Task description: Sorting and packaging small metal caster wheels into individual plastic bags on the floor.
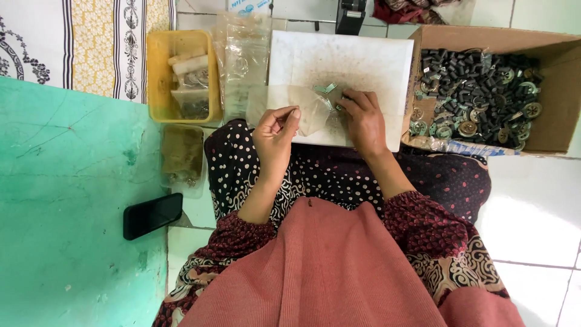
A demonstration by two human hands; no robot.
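My left hand point(275, 136) pinches the edge of a small clear plastic bag point(305, 109) at the near edge of a stained white board point(363, 57) lying across my lap. My right hand point(363, 118) rests on the board, fingertips closed on small greenish metal pieces point(325, 88) beside the bag's mouth. A few more of these pieces lie loose on the board just beyond my fingers.
A cardboard box point(551, 45) of dark cylinders and round metal parts stands at the right. A yellow tray point(157, 72) with bagged parts and a stack of clear bags point(245, 57) sit at the left. A black phone point(152, 215) lies on the green floor.
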